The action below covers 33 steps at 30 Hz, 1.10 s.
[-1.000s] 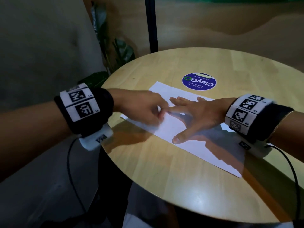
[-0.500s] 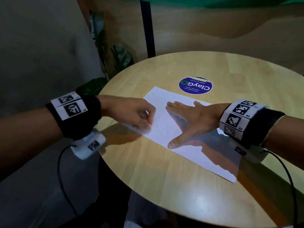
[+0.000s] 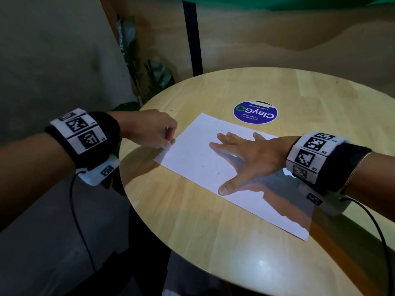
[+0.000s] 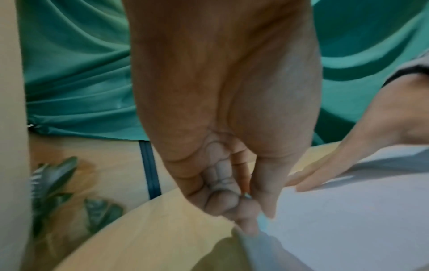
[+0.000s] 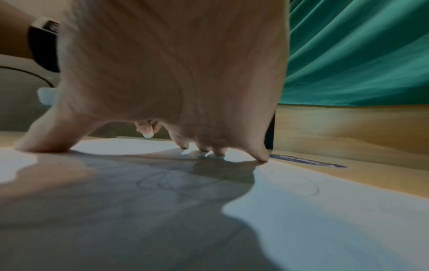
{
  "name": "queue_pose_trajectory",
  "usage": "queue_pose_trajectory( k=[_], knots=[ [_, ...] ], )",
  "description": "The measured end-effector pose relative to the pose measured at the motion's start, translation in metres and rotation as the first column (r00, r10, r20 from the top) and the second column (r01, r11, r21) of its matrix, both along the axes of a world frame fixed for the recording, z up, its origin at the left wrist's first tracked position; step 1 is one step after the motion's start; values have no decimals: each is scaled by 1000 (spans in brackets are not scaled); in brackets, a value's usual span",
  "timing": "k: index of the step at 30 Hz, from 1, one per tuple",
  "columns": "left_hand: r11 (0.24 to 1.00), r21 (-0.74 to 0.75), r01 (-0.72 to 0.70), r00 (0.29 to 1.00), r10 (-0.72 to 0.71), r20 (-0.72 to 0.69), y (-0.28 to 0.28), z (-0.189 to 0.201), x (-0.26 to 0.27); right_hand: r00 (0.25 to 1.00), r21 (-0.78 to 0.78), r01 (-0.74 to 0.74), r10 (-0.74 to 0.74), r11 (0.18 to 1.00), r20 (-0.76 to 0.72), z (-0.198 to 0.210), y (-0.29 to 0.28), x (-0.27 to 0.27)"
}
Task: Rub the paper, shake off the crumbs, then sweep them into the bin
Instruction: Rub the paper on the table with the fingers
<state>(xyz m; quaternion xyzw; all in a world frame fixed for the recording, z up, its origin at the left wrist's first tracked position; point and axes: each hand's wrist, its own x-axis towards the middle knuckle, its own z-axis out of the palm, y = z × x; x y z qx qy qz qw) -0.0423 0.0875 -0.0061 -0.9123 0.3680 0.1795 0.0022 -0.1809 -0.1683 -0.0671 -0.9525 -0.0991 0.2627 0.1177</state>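
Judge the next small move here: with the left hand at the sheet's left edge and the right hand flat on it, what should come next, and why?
Probably lift that edge to start shaking. The left hand pinches the paper at its left edge, and small dark crumbs lie scattered on the sheet, so rubbing seems done. The right hand, flat with fingers spread, would first need to come off the sheet. No bin is in view.

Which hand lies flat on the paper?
The right hand, fingers spread and pressed on the paper. The left hand is curled instead, pinching something small at the sheet's left edge.
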Motion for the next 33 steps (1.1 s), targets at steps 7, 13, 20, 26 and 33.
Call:
queue_pose_trajectory(
  k=[7, 13, 20, 26, 33],
  knots=[
    [966, -232, 115, 967, -162, -198, -58, -27, -38, 999, 143, -44, 46, 989, -13, 8, -9, 11],
    [970, -152, 189, 872, -237, -429, -64, -31, -43, 1000, 95, -18, 17, 995, 13, -8, -14, 20],
    [953, -184, 239, 901, -289, -324, -69, -30, -41, 1000, 131, -23, 21, 991, 24, 0, -10, 15],
    [949, -243, 202, 958, -243, -153, -73, -30, -34, 1000, 113, -23, 23, 993, 6, 7, -7, 9],
    [943, -233, 237, 954, -271, -128, -80, -28, -30, 1000, 84, -7, 7, 996, 5, 7, -7, 10]
  ],
)
